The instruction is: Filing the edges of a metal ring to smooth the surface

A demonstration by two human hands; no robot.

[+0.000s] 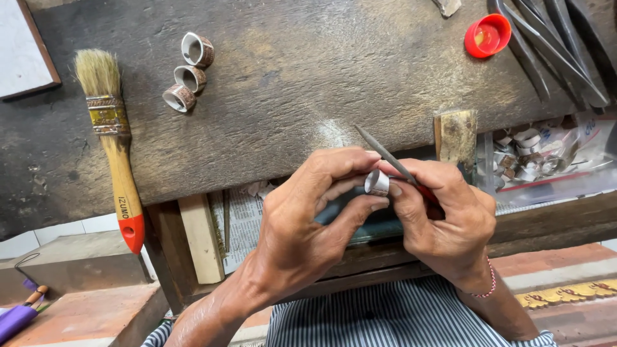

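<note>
Metal ring pinched in left hand fingers, right hand gripping file

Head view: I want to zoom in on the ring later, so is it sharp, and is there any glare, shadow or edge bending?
In the head view the ring between the left hand and right hand is fairly sharp, as is the file; light is soft and even, with faint shadow under the paintbrush; mild glare on the plastic bag; the bench edges curve slightly, suggesting a wide-angle lens.
</note>
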